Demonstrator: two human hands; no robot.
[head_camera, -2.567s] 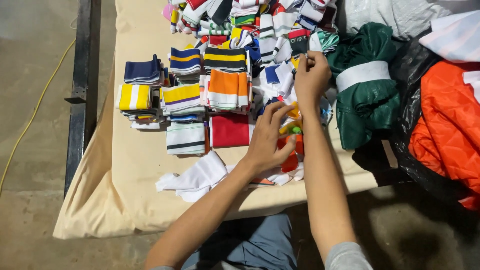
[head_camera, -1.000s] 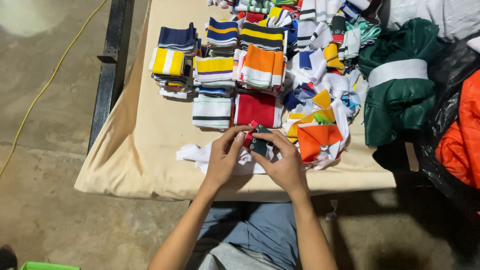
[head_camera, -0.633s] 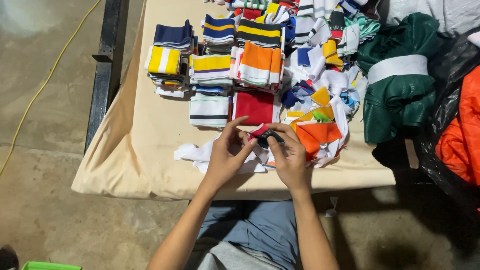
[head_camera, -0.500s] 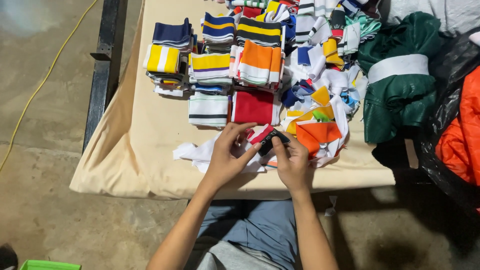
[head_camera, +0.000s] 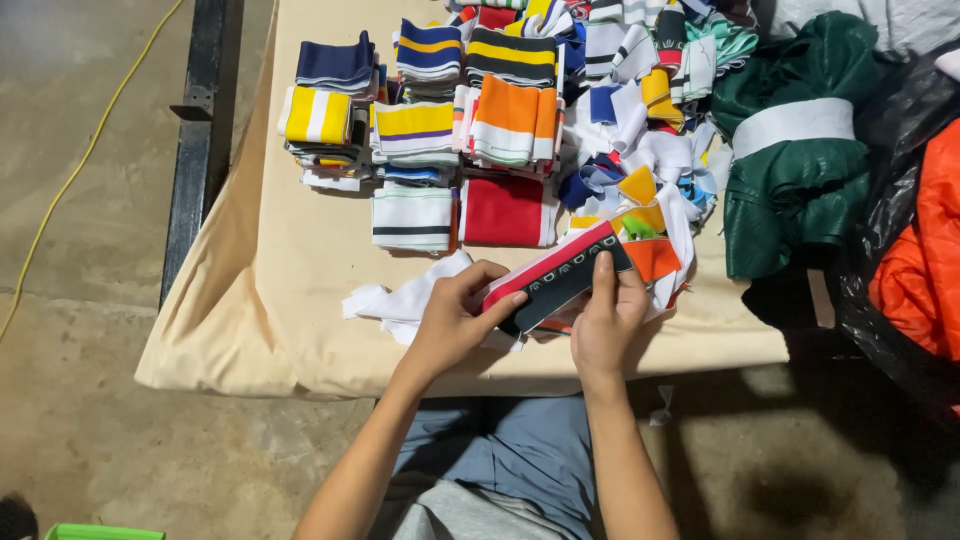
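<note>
I hold a long folded fabric band (head_camera: 556, 275), red, white and black, stretched slantwise between both hands above the near edge of the cloth-covered table (head_camera: 300, 290). My left hand (head_camera: 452, 318) pinches its lower left end. Fingers of my right hand (head_camera: 606, 312) press on its upper right end. Under the band lie white fabric pieces (head_camera: 400, 298). Just beyond it are a folded red piece (head_camera: 505, 210) and a loose pile of orange, yellow, blue and white bands (head_camera: 650, 190).
Neat stacks of striped folded bands (head_camera: 415, 130) fill the far half of the table. A green bundle with a white band (head_camera: 790, 150) and an orange garment in black plastic (head_camera: 920, 250) sit at the right. A black metal frame (head_camera: 200, 130) and yellow cable (head_camera: 70, 190) lie left on the concrete floor.
My right hand came down from the loose pile and my left from the orange pieces. Both hands met at the near edge and drew the red, white and black band out lengthwise.
</note>
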